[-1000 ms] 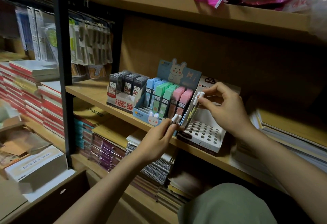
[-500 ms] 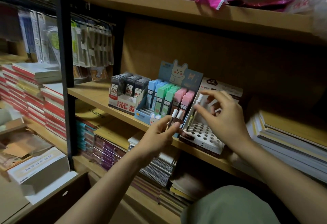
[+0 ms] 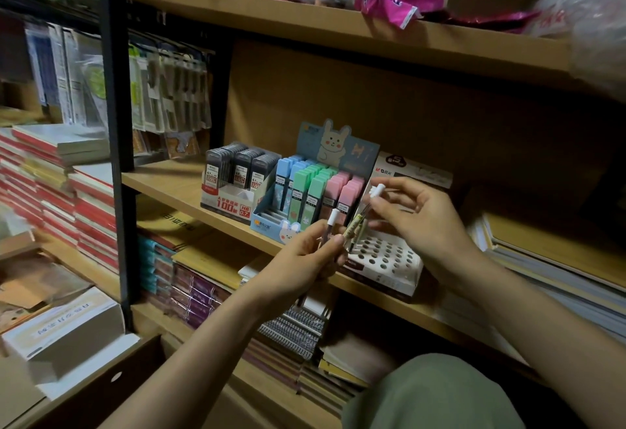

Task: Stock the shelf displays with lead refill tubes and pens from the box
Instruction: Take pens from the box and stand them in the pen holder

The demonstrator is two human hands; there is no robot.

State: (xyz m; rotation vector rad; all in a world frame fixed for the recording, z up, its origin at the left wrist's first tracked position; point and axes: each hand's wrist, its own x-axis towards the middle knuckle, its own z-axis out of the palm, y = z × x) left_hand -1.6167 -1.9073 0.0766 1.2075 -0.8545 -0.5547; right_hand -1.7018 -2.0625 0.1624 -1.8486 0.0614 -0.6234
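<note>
My left hand grips a white-capped pen in front of the middle shelf. A second white-capped pen with a yellowish label is pinched in my right hand, slanting down over the white perforated pen display, whose holes look empty. To its left stands the rabbit display of blue, green and pink lead refill tubes. Further left is a box of dark 0.7 lead refill tubes.
The wooden middle shelf holds stacked notebooks at the right. A black upright post divides the shelving. Below lie stacked notebooks. White boxes sit at lower left. My knee is at the bottom.
My right hand drew a pen from the left hand's grip and lifted it up and right over the perforated display. The left hand rose slightly and now shows one pen.
</note>
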